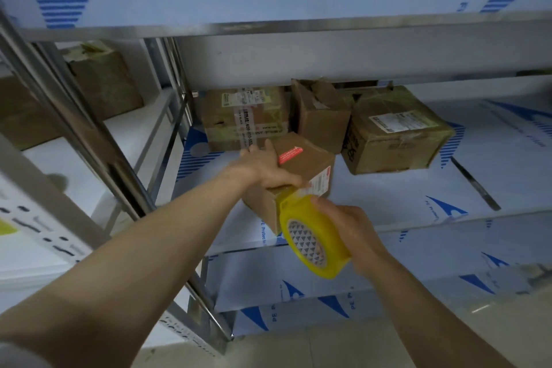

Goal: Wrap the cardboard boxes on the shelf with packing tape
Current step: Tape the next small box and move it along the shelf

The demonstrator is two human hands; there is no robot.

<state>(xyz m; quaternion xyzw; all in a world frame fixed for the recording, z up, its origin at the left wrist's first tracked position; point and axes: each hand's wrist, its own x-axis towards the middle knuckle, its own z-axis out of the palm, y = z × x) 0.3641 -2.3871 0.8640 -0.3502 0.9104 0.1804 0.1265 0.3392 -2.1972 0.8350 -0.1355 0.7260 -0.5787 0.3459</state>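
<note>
Yellow tape roll [310, 237], gripped by right fingers [322, 204], meets the cardboard box [312, 162] left fingers [268, 147] hold; next, I think, pull tape around.

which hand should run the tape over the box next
Right. The right hand grips the tape roll, which sits against the near edge of the box, so it can likely pull tape across. The left hand holds the box top and is better kept steadying it.
</note>
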